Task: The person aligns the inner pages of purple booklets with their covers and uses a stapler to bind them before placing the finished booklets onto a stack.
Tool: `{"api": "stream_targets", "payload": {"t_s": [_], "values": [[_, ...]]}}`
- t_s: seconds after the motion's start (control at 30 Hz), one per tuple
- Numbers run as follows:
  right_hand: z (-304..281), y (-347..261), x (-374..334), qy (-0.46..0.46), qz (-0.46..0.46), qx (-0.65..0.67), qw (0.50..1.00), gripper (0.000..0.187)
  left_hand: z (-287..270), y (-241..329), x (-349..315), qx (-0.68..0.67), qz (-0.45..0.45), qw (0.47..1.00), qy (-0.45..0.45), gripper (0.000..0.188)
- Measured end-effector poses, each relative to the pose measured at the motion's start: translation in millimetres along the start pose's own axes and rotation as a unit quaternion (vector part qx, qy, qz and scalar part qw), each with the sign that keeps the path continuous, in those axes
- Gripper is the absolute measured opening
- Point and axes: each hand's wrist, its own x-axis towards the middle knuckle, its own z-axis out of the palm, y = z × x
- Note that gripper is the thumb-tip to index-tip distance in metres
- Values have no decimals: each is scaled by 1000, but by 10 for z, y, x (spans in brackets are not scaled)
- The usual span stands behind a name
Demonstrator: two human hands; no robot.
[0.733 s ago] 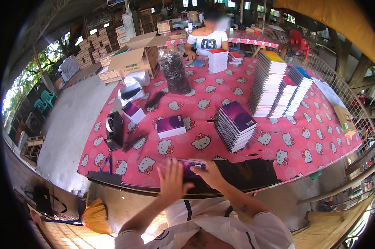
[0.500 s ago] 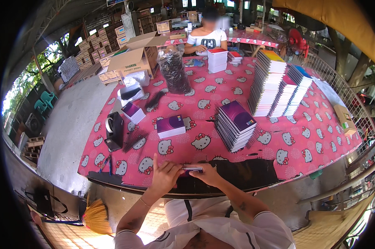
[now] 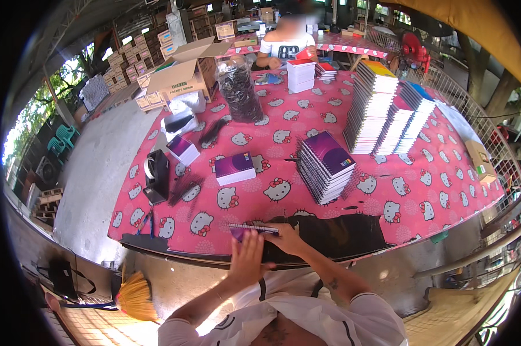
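A small purple spiral notebook is held at the table's front edge, its coil along the far side. My right hand grips its right end. Stretched fingers of my left hand lie flat against its purple cover and hide much of it. Beyond my hands stands a stack of coiled purple notebooks. Left of that stack lies a pile of purple-covered pads, with another small purple pile farther left. Loose black coils lie near a black tape dispenser.
Tall stacks of spiral notebooks stand at the right. A bag of black coils and an open cardboard box are at the far left. Across the table a person handles red pads. Pens lie at the left edge.
The notebook has tilted, now showing its coil and purple cover. My left hand went from pinching its left end to lying flat on it. The person opposite has raised a red pad.
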Motion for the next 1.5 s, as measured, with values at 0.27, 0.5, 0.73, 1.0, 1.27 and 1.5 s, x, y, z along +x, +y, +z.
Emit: {"api": "stream_targets", "payload": {"t_s": [0.27,0.5,0.73,1.0,1.27,1.5], "values": [[-8,48,31,15,-21,-11,1000,40,-8,49,168,-63,-1,997,37,92],[48,40,38,8,-18,-17,1000,28,-161,-39,299,-74,-13,996,57,79],[-35,-240,-43,47,-9,-52,998,35,-334,-274,590,-136,-4,968,213,17],[-55,-273,-289,140,49,14,989,26,-427,-234,617,-165,-10,972,169,14],[-15,-270,-254,173,48,73,981,23,-485,-252,662,-174,4,976,133,14],[-27,-253,-253,164,60,81,981,22,-424,-245,692,-194,-1,971,141,15]]}}
